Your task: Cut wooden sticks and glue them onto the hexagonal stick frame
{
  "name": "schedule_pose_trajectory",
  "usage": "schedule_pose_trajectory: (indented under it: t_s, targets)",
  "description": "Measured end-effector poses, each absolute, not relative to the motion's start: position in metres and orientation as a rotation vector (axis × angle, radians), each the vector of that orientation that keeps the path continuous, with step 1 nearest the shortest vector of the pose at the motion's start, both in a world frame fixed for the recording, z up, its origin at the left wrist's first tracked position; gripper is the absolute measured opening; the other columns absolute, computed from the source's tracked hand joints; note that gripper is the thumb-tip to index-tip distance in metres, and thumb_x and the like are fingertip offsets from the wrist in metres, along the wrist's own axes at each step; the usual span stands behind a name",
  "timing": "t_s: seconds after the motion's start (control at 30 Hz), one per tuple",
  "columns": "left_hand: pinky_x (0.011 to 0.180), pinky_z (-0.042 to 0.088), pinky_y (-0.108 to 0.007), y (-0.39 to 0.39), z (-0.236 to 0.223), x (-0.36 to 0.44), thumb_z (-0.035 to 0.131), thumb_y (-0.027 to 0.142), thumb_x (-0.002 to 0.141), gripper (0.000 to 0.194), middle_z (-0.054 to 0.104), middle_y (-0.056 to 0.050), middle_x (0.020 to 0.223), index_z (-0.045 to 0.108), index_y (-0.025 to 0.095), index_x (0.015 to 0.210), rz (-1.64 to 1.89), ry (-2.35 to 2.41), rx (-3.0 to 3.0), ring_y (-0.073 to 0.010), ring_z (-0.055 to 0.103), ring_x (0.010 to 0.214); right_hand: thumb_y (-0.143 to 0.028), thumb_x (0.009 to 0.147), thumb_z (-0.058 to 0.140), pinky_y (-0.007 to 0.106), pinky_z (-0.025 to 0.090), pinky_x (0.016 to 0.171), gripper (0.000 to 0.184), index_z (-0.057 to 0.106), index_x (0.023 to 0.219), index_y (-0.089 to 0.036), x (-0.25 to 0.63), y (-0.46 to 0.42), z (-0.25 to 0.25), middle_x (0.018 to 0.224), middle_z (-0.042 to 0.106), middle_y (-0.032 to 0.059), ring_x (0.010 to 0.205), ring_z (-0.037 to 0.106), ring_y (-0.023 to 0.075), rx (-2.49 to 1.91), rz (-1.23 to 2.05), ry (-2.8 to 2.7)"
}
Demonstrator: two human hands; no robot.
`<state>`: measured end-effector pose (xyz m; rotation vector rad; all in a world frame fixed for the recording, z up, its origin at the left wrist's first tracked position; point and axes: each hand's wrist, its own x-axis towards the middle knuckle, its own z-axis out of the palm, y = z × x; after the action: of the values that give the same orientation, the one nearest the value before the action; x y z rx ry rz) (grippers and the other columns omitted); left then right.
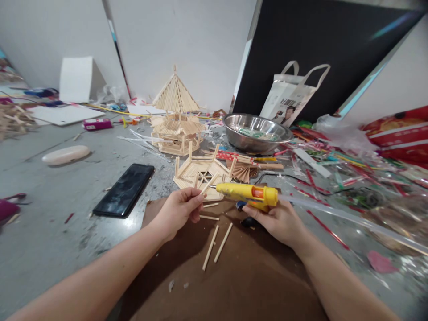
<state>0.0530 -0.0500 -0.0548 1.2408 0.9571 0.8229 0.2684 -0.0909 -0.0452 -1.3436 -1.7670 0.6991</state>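
Observation:
Between the thumb and fingers of my left hand (183, 206) is a thin wooden stick (209, 183), tilted up to the right. My right hand (277, 221) grips a yellow hot glue gun (245, 192), whose nozzle points left and meets or nearly meets the stick. A long clear glue stick (337, 213) trails from the gun's back end. Just behind both hands lies a flat hexagonal stick frame (187, 176) with short upright posts. Several loose wooden sticks (210, 248) rest on the brown board (254, 276) below my hands.
A stick-built pavilion (175, 96) with a pointed roof stands at the back. Right of it are a steel bowl (239, 141) and a white bag (284, 98). A black phone (124, 191) and a white oval case (66, 155) lie left. Scraps and plastic cover the right side.

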Motion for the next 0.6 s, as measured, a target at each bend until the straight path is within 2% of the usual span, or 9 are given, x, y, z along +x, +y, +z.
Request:
schedule_pose_trajectory:
  t_s: [0.23, 0.6]
  targets:
    - [0.041, 0.035, -0.018, -0.050, -0.054, 0.053, 0.051, 0.033, 0.070, 0.021, 0.049, 0.004, 0.052, 0.049, 0.013, 0.065, 0.826, 0.950, 1.245, -0.0044, 0.043, 0.039, -0.027, 0.069, 0.055, 0.028, 0.049, 0.071, 0.024, 0.057, 0.091, -0.020, 0.268, -0.090, -0.038, 0.087, 0.063, 0.0021, 0.077, 0.059, 0.0172, -1.347, 0.644, -1.781]
    - [0.041, 0.035, -0.019, -0.050, -0.053, 0.054, 0.050, 0.031, 0.071, 0.019, 0.048, 0.004, 0.053, 0.048, 0.013, 0.065, 0.817, 0.958, 1.244, -0.0050, 0.044, 0.039, -0.031, 0.066, 0.056, 0.026, 0.048, 0.060, 0.019, 0.059, 0.077, -0.016, 0.270, -0.086, -0.028, 0.072, 0.064, 0.0040, 0.064, 0.058, 0.0166, -1.447, 0.369, -1.742]
